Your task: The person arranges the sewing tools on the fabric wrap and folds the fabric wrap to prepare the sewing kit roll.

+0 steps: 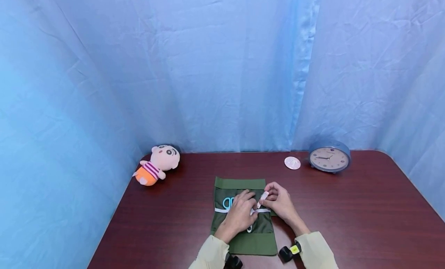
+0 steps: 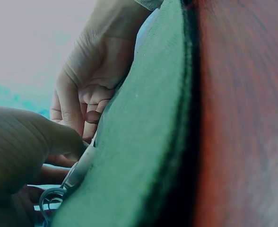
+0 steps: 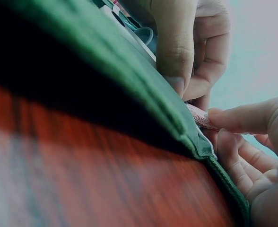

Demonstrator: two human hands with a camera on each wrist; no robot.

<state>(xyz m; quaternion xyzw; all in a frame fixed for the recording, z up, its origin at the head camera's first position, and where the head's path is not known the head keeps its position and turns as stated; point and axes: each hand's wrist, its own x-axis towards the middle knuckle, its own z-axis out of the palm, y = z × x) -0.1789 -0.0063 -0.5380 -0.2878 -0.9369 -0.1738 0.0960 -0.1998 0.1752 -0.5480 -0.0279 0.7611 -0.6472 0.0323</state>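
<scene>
A dark green cloth organizer [image 1: 252,244] lies unfolded on the table, crossed by a white elastic band [image 1: 220,210]. My left hand [image 1: 239,211] rests over its middle, thumb and index finger pinching at the band. Between the thumb and fingers of my right hand [image 1: 281,204] is a small flat pinkish-white packet or strip [image 1: 263,197], its lower end close to the band; its kind is unclear. Light-blue scissors handles [image 1: 227,202] show left of my left hand. A small white loop [image 1: 249,228] pokes out below the band, the rest of that tool hidden under my hand.
A plush doll [image 1: 163,159] lies at the table's back left. Toward the back right are a round pinkish-white disc [image 1: 292,163] and a blue alarm clock [image 1: 329,157]. Blue curtains [image 1: 215,72] hang behind the dark red-brown table [image 1: 156,226].
</scene>
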